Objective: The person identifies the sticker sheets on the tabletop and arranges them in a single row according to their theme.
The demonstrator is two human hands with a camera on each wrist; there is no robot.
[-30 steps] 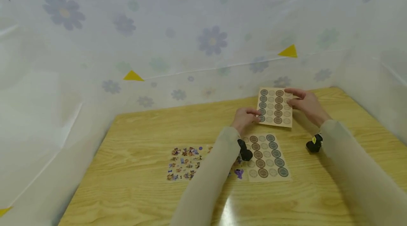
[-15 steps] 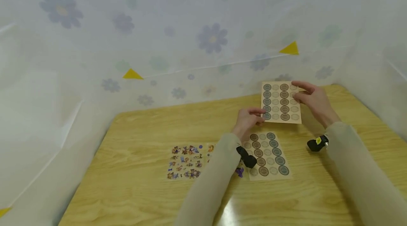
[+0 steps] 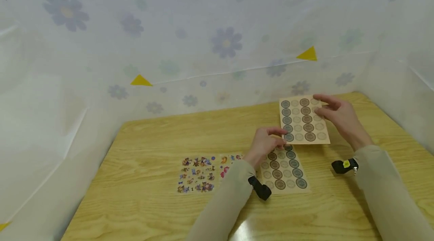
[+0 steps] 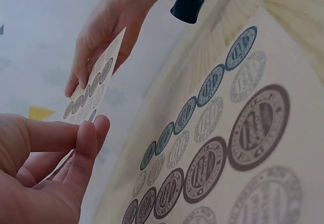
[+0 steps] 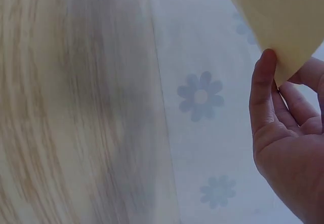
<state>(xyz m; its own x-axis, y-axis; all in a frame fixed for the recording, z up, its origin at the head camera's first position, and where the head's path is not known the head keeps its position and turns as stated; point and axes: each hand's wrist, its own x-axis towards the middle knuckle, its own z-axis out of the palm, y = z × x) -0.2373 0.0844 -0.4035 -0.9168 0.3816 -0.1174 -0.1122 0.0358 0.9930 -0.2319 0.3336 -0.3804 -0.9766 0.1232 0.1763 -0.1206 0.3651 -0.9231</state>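
Note:
Between both hands a sticker sheet (image 3: 301, 120) with rows of round stamp-like seals is held up off the table. The left hand (image 3: 263, 145) pinches its lower left edge between thumb and fingers. At the upper right edge the right hand (image 3: 344, 120) grips it by thumb and fingers; its plain yellowish back (image 5: 283, 21) shows in the right wrist view. A second sheet of round seals (image 3: 285, 175) lies flat below, its top edge covered by the held sheet. Left of it lie cartoon sticker sheets (image 3: 196, 175), partly hidden under the left forearm.
The wooden table (image 3: 152, 211) runs back to a flower-printed curtain (image 3: 203, 45). Yellow triangles (image 3: 141, 80) are fixed on the curtain. Each wrist wears a black camera strap (image 3: 344, 165).
Both hands and the held sheet first rose and moved right, then came down nearer the front. The sheet now overlaps the top of the flat seal sheet. Both grips stay on it.

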